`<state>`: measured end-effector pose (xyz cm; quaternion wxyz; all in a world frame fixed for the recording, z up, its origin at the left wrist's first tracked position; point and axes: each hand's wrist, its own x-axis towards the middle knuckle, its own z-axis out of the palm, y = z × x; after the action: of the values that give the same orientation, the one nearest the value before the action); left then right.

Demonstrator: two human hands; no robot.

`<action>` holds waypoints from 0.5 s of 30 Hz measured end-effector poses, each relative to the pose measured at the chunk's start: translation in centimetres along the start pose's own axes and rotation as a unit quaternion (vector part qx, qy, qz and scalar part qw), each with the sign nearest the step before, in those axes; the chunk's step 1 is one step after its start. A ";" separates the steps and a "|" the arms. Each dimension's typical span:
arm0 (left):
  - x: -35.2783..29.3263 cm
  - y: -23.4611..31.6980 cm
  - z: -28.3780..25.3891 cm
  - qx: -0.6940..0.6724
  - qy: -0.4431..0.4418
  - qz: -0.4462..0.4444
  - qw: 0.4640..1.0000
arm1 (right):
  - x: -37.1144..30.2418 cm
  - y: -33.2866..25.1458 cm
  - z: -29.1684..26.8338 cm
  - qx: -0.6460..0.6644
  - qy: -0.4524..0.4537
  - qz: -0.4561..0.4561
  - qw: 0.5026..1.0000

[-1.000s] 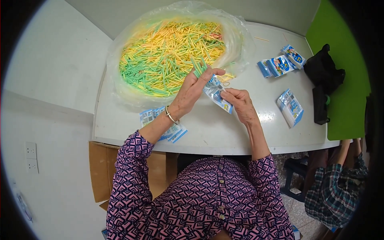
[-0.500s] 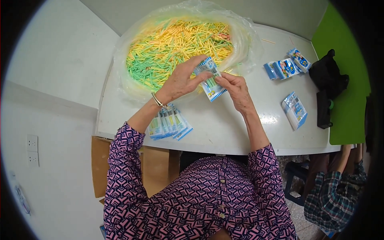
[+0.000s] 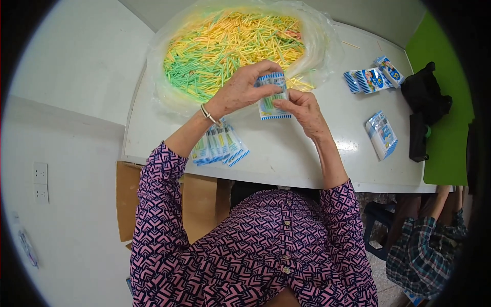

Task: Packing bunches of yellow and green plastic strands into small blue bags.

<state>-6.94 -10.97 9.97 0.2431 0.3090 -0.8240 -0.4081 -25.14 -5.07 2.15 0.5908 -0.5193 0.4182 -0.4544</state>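
Observation:
Between my two hands is a small clear packet [image 3: 274,109] with blue-striped ends and green sticks showing inside. My left hand [image 3: 245,88] grips its upper left part, thumb across the front. At its right edge my right hand [image 3: 304,110] pinches it between thumb and fingers. Behind the hands lies a large clear plastic bag [image 3: 319,43], open and full of thin yellow, green and orange sticks [image 3: 230,43]. Under my left forearm several filled packets [image 3: 220,146] lie fanned out on the white table [image 3: 276,158].
At the right lie bundled blue-and-white packets [image 3: 372,80] and a separate stack of packets [image 3: 381,134]. A black object [image 3: 425,92] stands against a green partition [image 3: 450,133]. A cardboard box [image 3: 199,204] is below the table edge. Another person's plaid sleeve [image 3: 422,245] shows at lower right.
The packet has turned from slanted to nearly upright in my hands, both still holding it. The whole view has shifted slightly, with the table sitting a little higher.

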 end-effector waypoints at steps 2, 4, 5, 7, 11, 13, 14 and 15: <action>-0.1 -0.6 0.0 -0.010 -0.005 0.033 0.999 | -0.4 0.0 0.5 0.014 0.003 -0.008 1.000; -0.5 -0.2 -0.4 -0.022 -0.015 0.020 0.999 | -1.2 -0.9 0.4 -0.003 -0.023 0.034 0.999; -0.8 0.2 -0.8 -0.032 -0.029 0.013 0.999 | -1.8 -1.4 0.3 0.001 -0.031 0.039 0.999; -2.5 -0.1 -2.2 -0.048 -0.019 0.005 0.999 | -3.5 -2.1 -0.6 -0.195 0.065 -0.091 0.974; -7.9 -0.6 -6.1 0.044 -0.053 -0.087 0.994 | -8.9 -2.1 -8.6 -0.427 0.346 -0.107 0.828; -10.0 -2.1 -6.7 0.015 -0.055 -0.141 0.988 | -13.2 0.1 -15.7 -0.522 0.452 -0.096 0.718; -11.1 -3.0 -6.8 0.016 -0.054 -0.143 0.988 | -14.6 0.3 -16.7 -0.586 0.460 -0.063 0.664; -12.3 -3.9 -6.8 0.021 -0.042 -0.152 0.987 | -15.3 0.6 -17.5 -0.645 0.463 -0.029 0.607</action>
<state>7.23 -7.69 8.68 0.1373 0.4185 -0.7851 -0.4355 -45.61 5.75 0.00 -0.1831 -0.4983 0.8052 -0.2642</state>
